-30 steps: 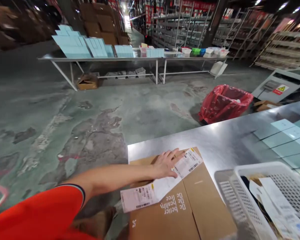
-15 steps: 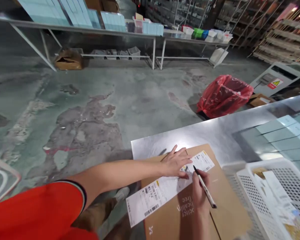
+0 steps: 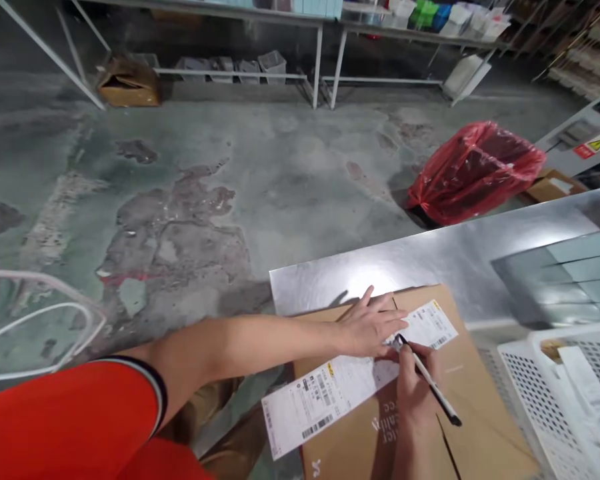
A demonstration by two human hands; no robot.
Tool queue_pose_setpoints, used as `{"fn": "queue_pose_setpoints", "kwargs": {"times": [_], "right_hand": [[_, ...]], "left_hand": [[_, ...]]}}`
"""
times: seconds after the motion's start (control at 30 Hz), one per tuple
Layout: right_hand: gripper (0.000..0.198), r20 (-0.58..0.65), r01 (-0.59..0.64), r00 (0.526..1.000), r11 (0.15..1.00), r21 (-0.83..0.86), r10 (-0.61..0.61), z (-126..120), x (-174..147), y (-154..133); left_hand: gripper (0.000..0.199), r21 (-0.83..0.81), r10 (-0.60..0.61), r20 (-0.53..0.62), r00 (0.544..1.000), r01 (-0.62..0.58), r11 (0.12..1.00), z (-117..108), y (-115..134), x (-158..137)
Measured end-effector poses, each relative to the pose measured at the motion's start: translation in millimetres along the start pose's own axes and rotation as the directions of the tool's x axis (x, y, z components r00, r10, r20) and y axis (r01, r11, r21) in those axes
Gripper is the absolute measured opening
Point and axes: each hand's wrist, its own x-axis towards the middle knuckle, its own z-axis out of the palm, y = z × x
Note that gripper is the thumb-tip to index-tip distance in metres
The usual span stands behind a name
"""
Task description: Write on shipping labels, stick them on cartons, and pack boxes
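A cardboard box [image 3: 480,407] lies on the metal table, with a long white shipping label [image 3: 310,407] across its top. The label's left end sticks out past the box's edge. My left hand [image 3: 373,330] rests flat on the label with its fingers spread. Between the fingers of my right hand [image 3: 417,380] is a black-tipped marker pen [image 3: 437,393]. Its tip points down at the label, close beside my left fingers; whether it touches the paper I cannot tell.
A white perforated basket [image 3: 540,393] holding papers stands right of the box. Pale blue boxes [image 3: 585,273] sit on the metal table [image 3: 330,280]. Beyond its edge is a bin with a red plastic bag [image 3: 475,173]. A white looped tube [image 3: 75,307] is at the left.
My view has tilted down, so the scene sits higher and further right. The pen tip has come closer to my left fingers. Both hands stay at the label.
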Motion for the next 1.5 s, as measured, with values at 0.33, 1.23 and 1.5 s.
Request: {"fn": "queue_pose_setpoints", "kwargs": {"times": [0.33, 1.23, 1.5], "right_hand": [[0.027, -0.143, -0.251, 0.915, 0.811, 0.529, 0.376, -14, -27, -18], [0.025, -0.339, 0.004, 0.914, 0.831, 0.557, 0.222, -28, -47, -30], [0.028, -0.161, -0.159, 0.961, 0.926, 0.343, 0.225, -38, -72, -20]], "left_hand": [[0.053, -0.002, -0.044, -0.015, 0.999, 0.044, 0.999, 6, 3, 6], [0.085, -0.028, 0.308, 0.276, 0.911, -0.313, 0.949, -31, -35, -48], [0.089, -0.067, 0.286, 0.286, 0.915, -0.278, 0.958, -38, -31, -47]]}}
